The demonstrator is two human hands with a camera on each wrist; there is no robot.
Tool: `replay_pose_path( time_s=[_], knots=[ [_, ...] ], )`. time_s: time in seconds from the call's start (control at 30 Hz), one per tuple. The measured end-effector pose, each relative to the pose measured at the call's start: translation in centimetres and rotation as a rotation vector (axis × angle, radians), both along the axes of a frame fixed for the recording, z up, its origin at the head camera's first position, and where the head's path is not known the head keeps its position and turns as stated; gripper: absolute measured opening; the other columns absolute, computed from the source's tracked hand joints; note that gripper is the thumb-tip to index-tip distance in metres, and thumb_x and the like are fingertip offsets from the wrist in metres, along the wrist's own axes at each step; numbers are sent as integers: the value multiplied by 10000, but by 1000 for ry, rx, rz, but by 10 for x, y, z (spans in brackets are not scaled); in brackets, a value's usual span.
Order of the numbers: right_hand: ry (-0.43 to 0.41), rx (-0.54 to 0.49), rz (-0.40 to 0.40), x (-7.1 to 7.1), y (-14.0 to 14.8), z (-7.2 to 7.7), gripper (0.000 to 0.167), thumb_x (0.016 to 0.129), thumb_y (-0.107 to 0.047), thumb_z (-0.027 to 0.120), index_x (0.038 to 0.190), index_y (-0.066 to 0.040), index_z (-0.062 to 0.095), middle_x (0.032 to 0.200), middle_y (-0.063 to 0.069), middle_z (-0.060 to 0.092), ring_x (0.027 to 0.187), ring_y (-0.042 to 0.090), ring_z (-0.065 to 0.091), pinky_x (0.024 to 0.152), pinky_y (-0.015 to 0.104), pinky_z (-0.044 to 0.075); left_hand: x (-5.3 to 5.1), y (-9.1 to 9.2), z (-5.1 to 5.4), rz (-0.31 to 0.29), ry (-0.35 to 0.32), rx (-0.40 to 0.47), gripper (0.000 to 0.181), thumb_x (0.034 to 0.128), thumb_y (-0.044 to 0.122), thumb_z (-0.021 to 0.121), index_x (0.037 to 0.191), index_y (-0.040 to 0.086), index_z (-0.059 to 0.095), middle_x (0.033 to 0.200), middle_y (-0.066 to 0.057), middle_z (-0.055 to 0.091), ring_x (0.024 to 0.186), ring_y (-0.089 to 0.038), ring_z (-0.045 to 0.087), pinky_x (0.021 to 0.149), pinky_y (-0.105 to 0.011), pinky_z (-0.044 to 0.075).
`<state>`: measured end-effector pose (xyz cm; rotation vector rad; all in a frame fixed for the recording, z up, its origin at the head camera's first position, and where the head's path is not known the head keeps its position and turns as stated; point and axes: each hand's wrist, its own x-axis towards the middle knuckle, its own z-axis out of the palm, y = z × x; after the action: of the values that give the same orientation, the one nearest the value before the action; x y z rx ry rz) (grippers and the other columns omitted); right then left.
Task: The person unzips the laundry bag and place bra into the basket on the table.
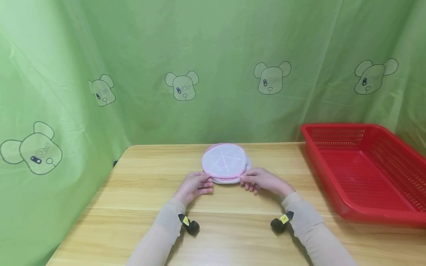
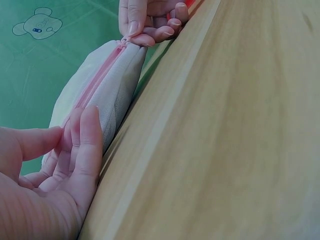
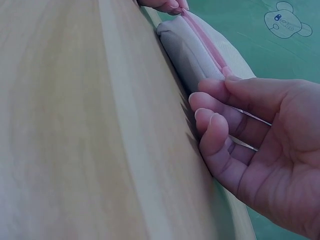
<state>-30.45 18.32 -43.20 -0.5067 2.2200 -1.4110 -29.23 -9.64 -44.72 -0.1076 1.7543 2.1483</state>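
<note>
**Access and Obstructions**

A hand could pass over the wooden table [image 1: 233,236] left of the pouch [image 1: 224,160] — or between the forearms [image 1: 159,232]. Obstacles: green curtain [image 1: 219,37] behind, red basket [image 1: 382,215] at right, left hand [image 1: 195,184] and right hand [image 1: 264,181] at the pouch's near edge.

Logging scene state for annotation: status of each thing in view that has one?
Pouch: on the table, round face up.
Pink zipper: visible front stretch looks closed; rest unclear.
Left hand: pinches the pouch's zippered edge.
Right hand: pinches at the zipper's right end.
Red basket: upright, open-topped.
Green curtain: hanging, creased.
</note>
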Motion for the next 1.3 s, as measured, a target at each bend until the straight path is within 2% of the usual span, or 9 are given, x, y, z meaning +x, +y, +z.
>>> replay_pose_path(
  time_s=[0.77,1.3],
  knots=[
    [11,0,-19,0,4,1,333,1005,-239,521,1018,78,623,784,63,616,658,124,553,523,212,542,0,0,1,16,-11,4,178,977,127,558,1080,-16,581,814,-44,670,739,-131,666,779,-342,636],
    [30,53,-9,1,0,-1,327,1002,-271,525,990,29,654,781,46,623,615,107,524,516,185,498,-2,-2,-1,-12,-16,7,178,978,137,557,1078,-8,578,819,-48,659,734,-137,660,776,-317,634]
  ],
)
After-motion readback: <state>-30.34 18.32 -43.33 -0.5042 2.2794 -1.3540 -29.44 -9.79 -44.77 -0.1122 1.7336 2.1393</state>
